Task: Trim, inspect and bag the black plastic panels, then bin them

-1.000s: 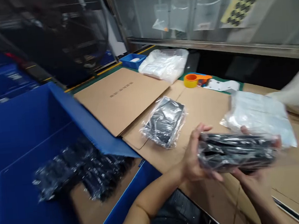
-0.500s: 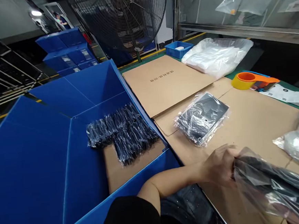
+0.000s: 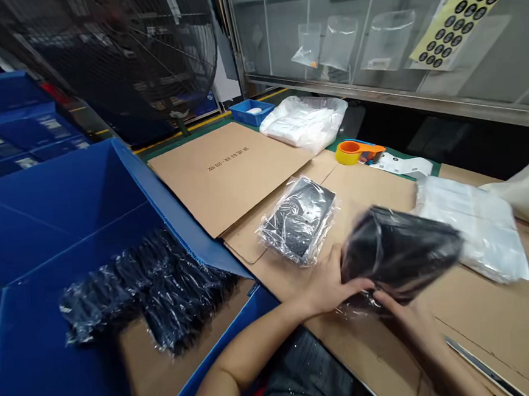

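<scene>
A black item in a clear plastic bag point(image 3: 401, 248) is held up over the cardboard, blurred by motion. My left hand point(image 3: 329, 284) grips its left end, thumb across the near side. My right hand point(image 3: 404, 312) holds its near edge, thumb on top and the other fingers hidden beneath. Just left of it, a stack of dark flat pieces in clear wrap point(image 3: 300, 219) lies on the cardboard sheet point(image 3: 360, 193). Rows of bagged black pieces point(image 3: 176, 296) stand packed in the large blue box point(image 3: 30, 241) at the left.
Behind the wrapped stack lies a printed cardboard panel point(image 3: 230, 170). A bag of white material point(image 3: 304, 121), a small blue bin point(image 3: 251, 110) and an orange tape dispenser point(image 3: 357, 151) are farther back. White plastic bags point(image 3: 477, 224) lie at right, with a metal strip point(image 3: 482, 367) nearer.
The view has swung right. My left hand has brought the bagged black item from the lower right toward the middle, raised it, and my right hand now shows clearly on it.
</scene>
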`<state>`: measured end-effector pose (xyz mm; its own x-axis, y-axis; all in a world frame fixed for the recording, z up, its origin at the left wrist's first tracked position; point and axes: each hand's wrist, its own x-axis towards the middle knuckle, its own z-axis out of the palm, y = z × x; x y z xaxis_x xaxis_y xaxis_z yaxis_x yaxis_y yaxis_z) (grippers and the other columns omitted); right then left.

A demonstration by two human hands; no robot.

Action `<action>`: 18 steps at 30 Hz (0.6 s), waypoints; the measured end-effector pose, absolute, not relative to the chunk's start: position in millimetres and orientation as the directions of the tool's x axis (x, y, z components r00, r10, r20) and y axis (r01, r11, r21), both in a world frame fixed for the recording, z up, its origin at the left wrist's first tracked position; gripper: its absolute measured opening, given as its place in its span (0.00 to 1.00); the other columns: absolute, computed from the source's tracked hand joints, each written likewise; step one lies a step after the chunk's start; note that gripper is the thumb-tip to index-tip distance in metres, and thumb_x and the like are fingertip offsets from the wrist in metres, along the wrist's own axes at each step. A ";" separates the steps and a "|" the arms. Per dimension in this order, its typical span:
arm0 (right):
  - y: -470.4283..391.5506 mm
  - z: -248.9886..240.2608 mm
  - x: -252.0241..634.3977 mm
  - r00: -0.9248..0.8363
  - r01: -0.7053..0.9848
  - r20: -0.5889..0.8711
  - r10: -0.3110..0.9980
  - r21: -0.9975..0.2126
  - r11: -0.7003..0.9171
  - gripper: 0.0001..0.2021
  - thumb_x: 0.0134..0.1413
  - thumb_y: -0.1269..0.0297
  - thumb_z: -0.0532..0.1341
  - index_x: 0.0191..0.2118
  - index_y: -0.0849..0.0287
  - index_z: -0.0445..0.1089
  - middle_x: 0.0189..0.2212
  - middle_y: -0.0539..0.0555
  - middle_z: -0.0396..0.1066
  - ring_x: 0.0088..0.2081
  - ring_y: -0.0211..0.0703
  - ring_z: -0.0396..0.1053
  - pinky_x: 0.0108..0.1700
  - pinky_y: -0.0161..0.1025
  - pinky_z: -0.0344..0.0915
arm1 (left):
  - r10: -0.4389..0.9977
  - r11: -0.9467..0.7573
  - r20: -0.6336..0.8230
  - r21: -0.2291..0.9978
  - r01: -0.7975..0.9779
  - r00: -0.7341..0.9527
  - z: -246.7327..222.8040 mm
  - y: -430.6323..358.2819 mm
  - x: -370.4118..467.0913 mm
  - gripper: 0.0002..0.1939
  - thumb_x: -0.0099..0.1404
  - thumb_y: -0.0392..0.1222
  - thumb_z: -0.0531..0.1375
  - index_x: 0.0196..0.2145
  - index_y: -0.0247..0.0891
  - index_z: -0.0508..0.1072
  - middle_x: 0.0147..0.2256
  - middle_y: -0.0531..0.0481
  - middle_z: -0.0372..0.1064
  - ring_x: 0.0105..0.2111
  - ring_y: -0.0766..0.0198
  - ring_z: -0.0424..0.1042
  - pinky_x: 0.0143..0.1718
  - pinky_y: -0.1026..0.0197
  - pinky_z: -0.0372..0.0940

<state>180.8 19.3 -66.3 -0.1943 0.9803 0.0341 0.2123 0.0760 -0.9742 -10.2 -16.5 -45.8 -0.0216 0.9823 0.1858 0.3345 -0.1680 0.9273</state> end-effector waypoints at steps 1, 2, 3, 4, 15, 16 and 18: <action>20.8 -64.5 174.0 -0.174 0.170 -0.013 0.985 -0.985 0.017 0.30 0.38 0.46 0.71 0.47 0.60 0.75 0.41 0.59 0.78 0.45 0.59 0.74 0.52 0.55 0.68 | 0.985 -0.151 0.167 0.953 0.262 -0.041 -39.4 -12.0 -10.6 0.37 0.61 0.60 0.59 0.61 0.35 0.60 0.54 0.36 0.67 0.56 0.46 0.65 0.59 0.45 0.59; 22.3 -62.5 166.8 -0.154 0.111 -0.066 0.986 -0.993 -0.049 0.32 0.40 0.46 0.70 0.51 0.60 0.72 0.45 0.59 0.77 0.47 0.58 0.73 0.54 0.54 0.67 | 0.987 -0.139 0.151 0.972 0.190 -0.052 -34.4 -6.6 -11.6 0.35 0.65 0.58 0.57 0.62 0.36 0.58 0.57 0.38 0.64 0.59 0.48 0.63 0.62 0.47 0.56; 23.8 -60.8 159.4 -0.137 0.040 -0.117 0.984 -0.993 -0.113 0.33 0.43 0.47 0.68 0.54 0.59 0.69 0.48 0.60 0.75 0.49 0.58 0.72 0.55 0.54 0.66 | 0.989 -0.130 0.139 0.982 0.135 -0.054 -31.3 -1.0 -13.2 0.32 0.68 0.56 0.54 0.63 0.37 0.57 0.61 0.40 0.61 0.62 0.51 0.59 0.64 0.48 0.52; 25.3 -59.8 152.5 -0.123 -0.028 -0.155 0.980 -0.987 -0.160 0.34 0.45 0.47 0.68 0.57 0.59 0.67 0.51 0.60 0.73 0.51 0.57 0.71 0.55 0.53 0.66 | 0.991 -0.117 0.123 0.988 0.097 -0.057 -30.2 4.5 -15.3 0.30 0.69 0.53 0.51 0.65 0.38 0.56 0.63 0.42 0.58 0.64 0.53 0.55 0.66 0.49 0.48; 25.2 -86.1 120.9 0.031 -0.252 -0.110 0.993 -0.963 -0.099 0.40 0.51 0.46 0.63 0.68 0.50 0.52 0.68 0.51 0.50 0.68 0.51 0.48 0.68 0.51 0.46 | 0.981 -0.153 0.195 0.751 0.643 0.005 -37.6 -2.5 -22.5 0.28 0.73 0.43 0.43 0.67 0.31 0.48 0.68 0.36 0.43 0.68 0.55 0.42 0.66 0.44 0.46; 25.8 -87.5 119.7 0.028 -0.256 -0.108 0.994 -0.962 -0.098 0.40 0.52 0.46 0.62 0.68 0.51 0.51 0.68 0.51 0.49 0.68 0.51 0.47 0.68 0.51 0.44 | 0.962 -0.210 0.274 0.679 0.703 0.023 -33.7 -9.3 -18.4 0.27 0.73 0.41 0.43 0.67 0.33 0.49 0.68 0.37 0.44 0.68 0.55 0.42 0.66 0.43 0.47; 27.9 -87.2 119.1 0.031 -0.266 -0.110 0.993 -0.959 -0.098 0.41 0.52 0.45 0.62 0.68 0.52 0.51 0.69 0.51 0.46 0.69 0.50 0.45 0.69 0.50 0.42 | 0.899 -0.311 0.434 0.535 0.785 0.060 -27.8 -26.0 -8.8 0.25 0.72 0.37 0.46 0.66 0.38 0.51 0.67 0.39 0.47 0.68 0.53 0.44 0.64 0.42 0.52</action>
